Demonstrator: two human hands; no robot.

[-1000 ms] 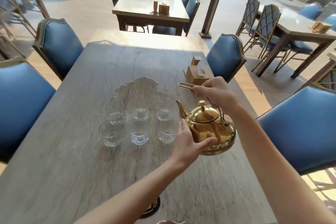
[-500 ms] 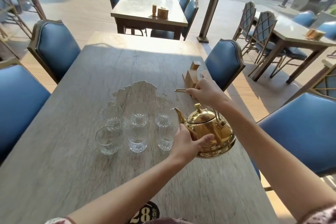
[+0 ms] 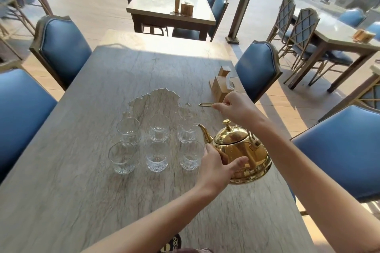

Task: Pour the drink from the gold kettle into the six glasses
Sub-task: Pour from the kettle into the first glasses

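Note:
The gold kettle (image 3: 240,150) is held just above the table (image 3: 82,201), to the right of six clear glasses. My left hand (image 3: 218,167) cups its near side below the spout. My right hand (image 3: 236,109) grips the thin gold handle above the lid. The spout points left, its tip beside the far right glass (image 3: 186,129). The glasses stand in two rows of three, the near row from the left glass (image 3: 121,157) to the right glass (image 3: 191,156). They look empty.
A puddle of liquid (image 3: 160,98) lies on the table behind the glasses. A wooden napkin holder (image 3: 223,86) stands at the right edge, beyond my right hand. Blue chairs (image 3: 61,47) line both sides of the table.
Both hands keep their hold on the kettle, which has stayed about where it was beside the glasses. Only the view has shifted a little.

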